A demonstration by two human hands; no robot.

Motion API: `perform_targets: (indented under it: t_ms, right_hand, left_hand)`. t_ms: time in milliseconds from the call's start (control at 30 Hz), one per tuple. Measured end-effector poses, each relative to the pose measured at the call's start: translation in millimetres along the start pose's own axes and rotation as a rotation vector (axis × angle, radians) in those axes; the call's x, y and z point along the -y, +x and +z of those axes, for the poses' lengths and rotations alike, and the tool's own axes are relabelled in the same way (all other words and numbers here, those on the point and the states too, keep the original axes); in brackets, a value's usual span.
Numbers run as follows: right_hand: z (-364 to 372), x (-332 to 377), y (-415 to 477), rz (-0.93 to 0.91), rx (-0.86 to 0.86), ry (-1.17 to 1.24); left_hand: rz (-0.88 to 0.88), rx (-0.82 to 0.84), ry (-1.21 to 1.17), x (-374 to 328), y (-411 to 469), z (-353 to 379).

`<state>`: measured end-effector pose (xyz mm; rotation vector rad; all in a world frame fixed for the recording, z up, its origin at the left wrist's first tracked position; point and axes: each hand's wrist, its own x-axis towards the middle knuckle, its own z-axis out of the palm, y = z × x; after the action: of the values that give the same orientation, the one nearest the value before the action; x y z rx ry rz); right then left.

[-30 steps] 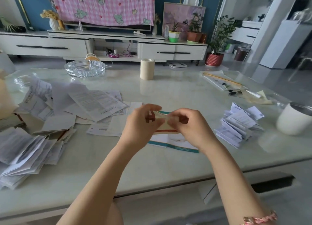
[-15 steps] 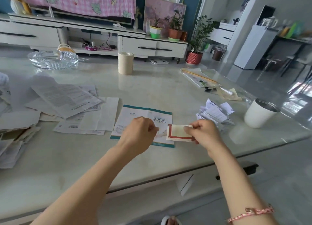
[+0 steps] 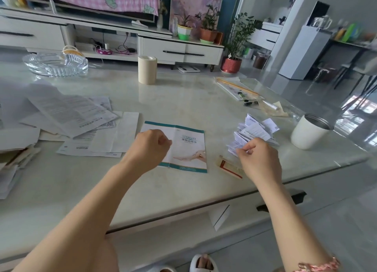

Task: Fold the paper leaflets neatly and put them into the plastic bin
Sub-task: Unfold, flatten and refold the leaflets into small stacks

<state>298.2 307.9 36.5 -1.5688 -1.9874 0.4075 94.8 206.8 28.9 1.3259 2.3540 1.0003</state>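
Observation:
My right hand (image 3: 259, 159) hovers with curled fingers at the near edge of a pile of folded white leaflets (image 3: 255, 131). A small folded leaflet with a red border (image 3: 229, 166) lies tilted on the table just left of that hand, and no finger grips it. My left hand (image 3: 151, 147) is a loose fist holding nothing, above the left part of an unfolded teal-edged leaflet (image 3: 187, 147). Unfolded printed leaflets (image 3: 69, 116) lie spread at the left. No plastic bin is in view.
A white cup (image 3: 310, 131) stands right of the folded pile. A beige roll (image 3: 147, 69) and a glass ashtray (image 3: 55, 64) sit at the back of the marble table (image 3: 183, 100). A clear pouch with pens (image 3: 240, 92) lies at the back right.
My hands have parted. My right hand carried the red-bordered folded leaflet right toward the folded pile and let it go; my left hand drew back left. The view swung right.

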Motion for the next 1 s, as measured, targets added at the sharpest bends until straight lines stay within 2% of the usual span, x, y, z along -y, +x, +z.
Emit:
perform_targets:
  t_ms: [167,267,400,667,767,833,900,933,1000]
  right_hand:
    - [16,41,-4,-0.147,0.040,0.194]
    - [37,75,-16,-0.267,0.157,0.242]
    - [59,114,-33,-0.408,0.323,0.317]
    - [86,150,-50,-0.496,0.492,0.339]
    - [88,154,-50,-0.507,0.519,0.335]
    - [89,154,-47,-0.475,0.513,0.345]
    - [92,151,-41,-0.380,0.484,0.398]
    - [93,150,-38,-0.301,0.473,0.465]
    - [94,148,-32,-0.065,0.494,0.675]
  left_hand:
    - [-0.121,-0.146,0.149,48,15,-21]
    - [-0.261,-0.142,0.349,77,19,-31]
    - [-0.395,-0.095,0.401,101,20,-38]
    - [-0.400,-0.134,0.480,108,24,-39]
    - [-0.377,-0.296,0.477,94,20,-43]
    - [-0.346,-0.460,0.356,84,17,-49]
    - [-0.325,-0.584,0.076,70,12,-53]
    - [-0.326,-0.605,-0.131,61,7,-56]
    - [-0.320,-0.515,-0.732,41,-3,-62]
